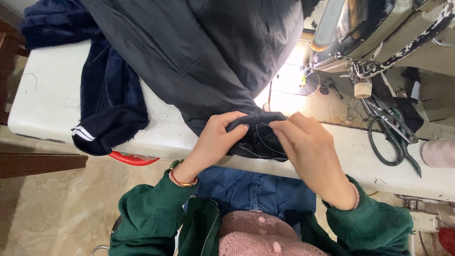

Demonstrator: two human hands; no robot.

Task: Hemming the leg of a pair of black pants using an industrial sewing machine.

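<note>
— How many hands are on the black padded fabric garment [208,52]?
— Two. The left hand [215,140] pinches its bunched edge at the front of the white worktable [42,104]; the right hand [308,147] pinches the same fold, touching it.
— What else?
— One grey sewing machine [379,33], one pair of green-handled scissors [393,137], one dark blue fleece garment with white stripes [111,104], one pale pink thread spool [438,152].

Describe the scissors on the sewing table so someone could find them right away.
Start at the sewing machine at the top right. On the white table just below its head lie the scissors, right of the right hand. Their looped dark green handles set them apart from the pale thread spool beside them.
</note>
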